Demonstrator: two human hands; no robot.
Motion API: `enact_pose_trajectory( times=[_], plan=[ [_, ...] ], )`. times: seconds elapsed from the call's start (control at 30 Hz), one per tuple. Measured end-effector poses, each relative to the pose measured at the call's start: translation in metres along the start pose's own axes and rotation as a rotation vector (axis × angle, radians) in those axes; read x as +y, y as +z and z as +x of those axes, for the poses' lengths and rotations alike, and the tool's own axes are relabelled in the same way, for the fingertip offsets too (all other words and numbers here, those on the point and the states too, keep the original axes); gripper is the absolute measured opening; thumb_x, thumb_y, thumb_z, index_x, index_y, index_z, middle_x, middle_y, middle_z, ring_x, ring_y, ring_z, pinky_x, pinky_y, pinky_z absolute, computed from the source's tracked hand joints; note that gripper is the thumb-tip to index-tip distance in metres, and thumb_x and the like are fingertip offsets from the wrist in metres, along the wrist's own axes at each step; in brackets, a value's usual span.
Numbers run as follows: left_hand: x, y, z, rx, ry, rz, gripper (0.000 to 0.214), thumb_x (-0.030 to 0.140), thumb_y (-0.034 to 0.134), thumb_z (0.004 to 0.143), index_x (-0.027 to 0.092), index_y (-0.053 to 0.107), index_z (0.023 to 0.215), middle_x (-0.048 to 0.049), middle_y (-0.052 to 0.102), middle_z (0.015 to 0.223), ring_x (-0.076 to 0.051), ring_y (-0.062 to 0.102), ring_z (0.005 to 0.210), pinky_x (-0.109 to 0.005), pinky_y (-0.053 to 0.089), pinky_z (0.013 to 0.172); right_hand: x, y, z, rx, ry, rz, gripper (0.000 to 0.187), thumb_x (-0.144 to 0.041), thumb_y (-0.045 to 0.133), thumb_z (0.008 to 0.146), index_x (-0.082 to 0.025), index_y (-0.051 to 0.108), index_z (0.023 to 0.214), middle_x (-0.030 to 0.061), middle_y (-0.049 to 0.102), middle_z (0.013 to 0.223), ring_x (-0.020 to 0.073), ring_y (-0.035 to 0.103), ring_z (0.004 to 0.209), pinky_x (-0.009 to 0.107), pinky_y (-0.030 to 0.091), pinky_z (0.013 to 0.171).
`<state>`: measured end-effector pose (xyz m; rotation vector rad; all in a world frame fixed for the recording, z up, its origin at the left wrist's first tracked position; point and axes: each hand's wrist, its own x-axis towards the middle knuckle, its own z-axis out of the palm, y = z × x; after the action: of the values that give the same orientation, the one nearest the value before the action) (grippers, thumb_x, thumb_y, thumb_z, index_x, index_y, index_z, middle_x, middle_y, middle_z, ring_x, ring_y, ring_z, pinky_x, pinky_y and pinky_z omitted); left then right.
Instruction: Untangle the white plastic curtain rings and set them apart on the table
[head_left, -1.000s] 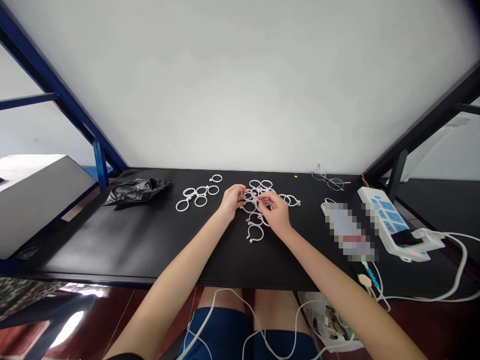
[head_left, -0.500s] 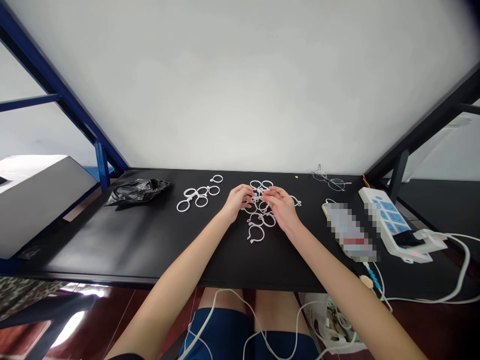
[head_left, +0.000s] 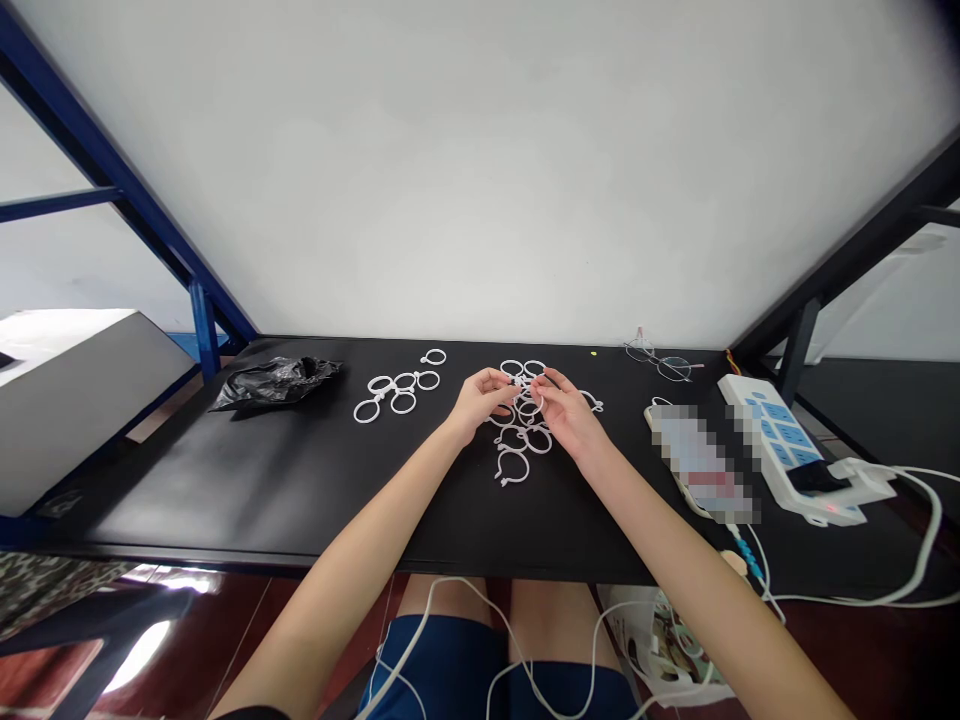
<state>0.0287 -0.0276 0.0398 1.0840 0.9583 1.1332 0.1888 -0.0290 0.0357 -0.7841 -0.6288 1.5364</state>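
My left hand (head_left: pixel 482 403) and my right hand (head_left: pixel 568 412) meet over a pile of white plastic rings (head_left: pixel 513 466) in the middle of the black table. Between their fingertips they pinch one white plastic ring (head_left: pixel 534 408), which overlaps the pile in view, so its exact outline is hard to follow. Fingers of both hands are closed and bent inward. Several rings around them have small tabs, and the nearest one has a gap at its clasp. To the left lie several more white rings (head_left: pixel 403 402), their tabs closed, apart from my hands.
A crumpled black plastic bag (head_left: pixel 274 383) lies at left. To the right are glasses (head_left: pixel 673 368), a phone (head_left: pixel 697 465) on a cable and a white power strip (head_left: pixel 780 450). White cables (head_left: pixel 926 540) run over the table edge and my lap. A wall stands behind.
My left fingers have closed in, with the thumb reaching further right toward the held ring. My right hand has shifted slightly. The rings on the table stay in place.
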Motion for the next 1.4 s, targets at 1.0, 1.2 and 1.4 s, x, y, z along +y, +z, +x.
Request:
enact_pose_trajectory(
  times=[1.0, 1.2, 1.4],
  plan=[
    [-0.0045, 0.0010, 0.0001, -0.044, 0.028, 0.076, 0.028, 0.031, 0.075, 0.069, 0.015, 0.057, 0.083, 0.0004, 0.059, 0.078, -0.007, 0.056, 0.062, -0.018, 0.050, 0.051, 0.0010, 0.0010, -0.0021, -0.042, 0.029, -0.030, 0.032, -0.004, 0.076, 0.056, -0.023, 0.066, 0.079, -0.0041, 0.069, 0.076, 0.0125, 0.067, 0.083, 0.027, 0.054, 0.088],
    [-0.0075, 0.0008, 0.0005, -0.057, 0.031, 0.122, 0.027, 0.032, 0.073, 0.071, 0.015, 0.057, 0.086, -0.0006, 0.060, 0.080, -0.008, 0.057, 0.064, -0.018, 0.051, 0.050, 0.0007, 0.0023, -0.0031, -0.057, 0.040, -0.033, 0.031, -0.005, 0.077, 0.056, -0.023, 0.066, 0.079, -0.0043, 0.069, 0.076, 0.0116, 0.067, 0.082, 0.026, 0.053, 0.089],
    [-0.0084, 0.0005, 0.0011, -0.073, 0.036, 0.133, 0.024, 0.029, 0.071, 0.073, 0.015, 0.056, 0.085, -0.0008, 0.060, 0.080, -0.008, 0.057, 0.063, -0.018, 0.051, 0.050, 0.0008, 0.0026, -0.0037, -0.071, 0.043, -0.013, 0.031, -0.005, 0.079, 0.055, -0.022, 0.067, 0.079, -0.0042, 0.069, 0.075, 0.0101, 0.066, 0.080, 0.023, 0.054, 0.086]
  ],
)
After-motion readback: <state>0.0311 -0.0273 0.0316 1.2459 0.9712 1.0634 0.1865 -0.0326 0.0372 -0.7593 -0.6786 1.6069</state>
